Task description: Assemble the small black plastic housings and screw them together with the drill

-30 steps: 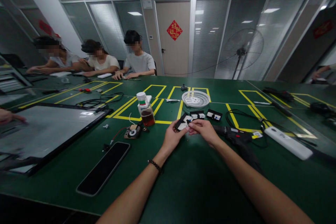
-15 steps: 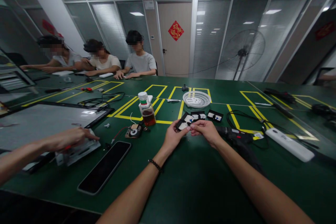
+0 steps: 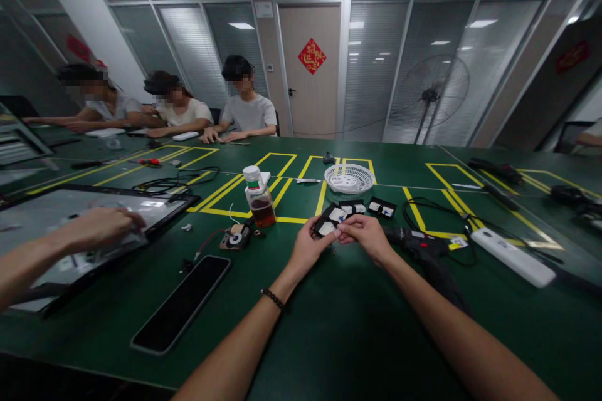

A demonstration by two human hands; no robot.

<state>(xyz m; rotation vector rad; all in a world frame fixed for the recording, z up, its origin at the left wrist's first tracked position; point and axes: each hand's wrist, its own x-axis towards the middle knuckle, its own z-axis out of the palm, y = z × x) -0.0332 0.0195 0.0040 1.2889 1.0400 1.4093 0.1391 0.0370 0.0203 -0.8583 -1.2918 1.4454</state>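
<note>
My left hand (image 3: 310, 243) is closed on the left side of a small black case with white parts inside (image 3: 332, 219). At its right edge, the fingers of my right hand (image 3: 367, 235) are pinched together, touching the case; whether they also hold some tiny part is hidden. Just beyond lies a similar black-and-white case (image 3: 352, 207), partly covered by the held one. Another such case (image 3: 382, 207) rests to the right. A white round slotted basket or cover (image 3: 348, 179) is behind them. Right of my right hand lies a black power drill (image 3: 426, 250).
A bottle of reddish liquid (image 3: 262, 210), a small motor (image 3: 235, 237) and a phone (image 3: 181, 304) are on the left. A co-worker's hand (image 3: 101, 229) reaches over a framed panel (image 3: 160, 200). A white power strip (image 3: 512, 257) with cables lies right. Several people sit across.
The co-worker's hand at left has moved up and left over the panel, along with a clear plastic bag. My hands stay on the case; the view has shifted slightly.
</note>
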